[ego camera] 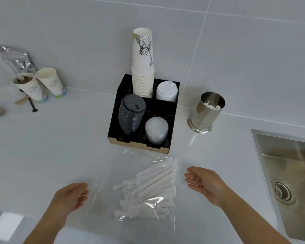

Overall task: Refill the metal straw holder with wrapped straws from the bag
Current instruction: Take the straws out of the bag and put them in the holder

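Note:
A clear plastic bag [113, 173] lies flat on the white counter, holding a heap of white paper-wrapped straws [151, 187]. The shiny metal straw holder [207, 111] stands upright at the back right, with a few white straw tips showing deep inside. My left hand [69, 198] hovers at the bag's left edge, fingers apart, holding nothing. My right hand [204, 184] is just right of the straws, palm turned inward, fingers spread and empty.
A black organiser [139, 143] with stacked paper cups [143, 73] and lids stands behind the bag. A steel sink [289, 173] lies at the right. Two paper cups [39, 85] and a foil pouch [14, 59] sit at the far left by the tiled wall.

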Motion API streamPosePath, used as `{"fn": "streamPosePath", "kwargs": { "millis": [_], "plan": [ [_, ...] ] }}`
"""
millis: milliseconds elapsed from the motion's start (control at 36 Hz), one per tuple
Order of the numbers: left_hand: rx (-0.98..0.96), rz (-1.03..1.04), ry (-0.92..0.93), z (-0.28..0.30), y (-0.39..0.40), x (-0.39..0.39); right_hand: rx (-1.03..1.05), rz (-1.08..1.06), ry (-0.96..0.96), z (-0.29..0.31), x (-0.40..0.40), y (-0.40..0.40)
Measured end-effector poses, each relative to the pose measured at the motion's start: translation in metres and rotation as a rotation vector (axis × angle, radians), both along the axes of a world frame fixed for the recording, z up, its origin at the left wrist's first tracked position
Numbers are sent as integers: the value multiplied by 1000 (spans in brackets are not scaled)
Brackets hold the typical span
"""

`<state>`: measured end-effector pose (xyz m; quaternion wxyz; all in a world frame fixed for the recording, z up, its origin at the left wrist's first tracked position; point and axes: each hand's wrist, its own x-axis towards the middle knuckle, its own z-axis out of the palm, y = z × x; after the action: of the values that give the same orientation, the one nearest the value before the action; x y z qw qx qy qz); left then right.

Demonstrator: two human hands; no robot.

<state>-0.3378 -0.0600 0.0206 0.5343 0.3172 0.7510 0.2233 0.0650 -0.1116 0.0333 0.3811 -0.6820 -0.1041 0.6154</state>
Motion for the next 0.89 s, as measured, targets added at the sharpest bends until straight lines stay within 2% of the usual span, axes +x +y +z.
{"fn": "streamPosePath", "kwargs": {
  "millis": [194, 361, 528, 639, 778, 889],
  "plan": [
    [13, 29, 8, -20, 22, -15, -65, -50, -11, -27, -24, -10],
    [22, -118, 10, -35, 43, -11, -102, 28, -74, -35, -53, -16],
    [61, -289, 89, -43, 52, 4, -130, 10, -259, -47, -74, -10],
    [135, -377, 254, -47, 52, 11, -158, 66, -397, -55, -81, -8],
    [295, -437, 334, -53, 49, 13, -136, 91, -464, -62, -83, -11],
    [365, -456, 326, -55, 44, 15, -90, 53, -454, -62, -80, -23]
  ]
}}
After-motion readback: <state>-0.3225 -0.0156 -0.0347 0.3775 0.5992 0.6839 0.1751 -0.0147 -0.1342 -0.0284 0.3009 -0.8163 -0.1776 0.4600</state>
